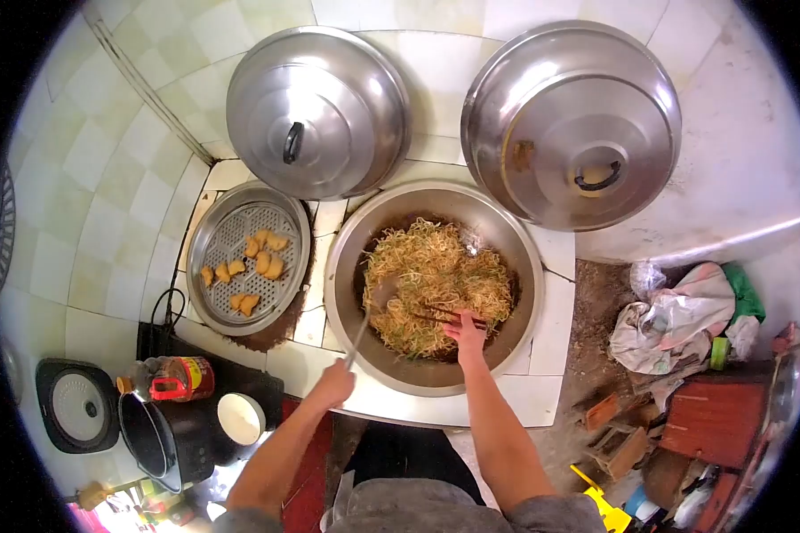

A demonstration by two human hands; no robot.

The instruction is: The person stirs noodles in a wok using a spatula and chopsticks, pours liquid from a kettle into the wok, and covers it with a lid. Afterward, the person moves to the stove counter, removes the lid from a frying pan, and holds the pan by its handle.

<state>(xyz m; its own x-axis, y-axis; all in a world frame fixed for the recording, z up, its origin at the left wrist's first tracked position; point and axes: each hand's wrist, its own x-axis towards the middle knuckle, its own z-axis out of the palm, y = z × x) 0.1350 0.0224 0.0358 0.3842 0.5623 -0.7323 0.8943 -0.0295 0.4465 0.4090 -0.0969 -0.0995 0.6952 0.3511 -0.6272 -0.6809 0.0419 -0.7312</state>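
Observation:
A large metal wok point(347, 338), set into the white tiled stove top, holds a heap of noodles point(436, 275) mixed with green bits. At the wok's near left rim, my left hand point(335, 384) is closed round the handle of a metal spatula point(361, 336), whose head reaches into the left side of the noodles. My right hand point(465, 331) is over the near right part of the wok, closed on a pair of dark chopsticks point(440, 315). Their tips point left into the noodles.
A perforated steamer tray point(280, 213) with several golden-brown pieces point(262, 258) sits left of the wok. Two big metal lids point(356, 107) point(578, 98) lean on the back wall. Lower left are a rice cooker point(164, 444), an oil bottle point(182, 377) and a white bowl point(241, 418). Sacks point(676, 320) and wood point(618, 449) lie right.

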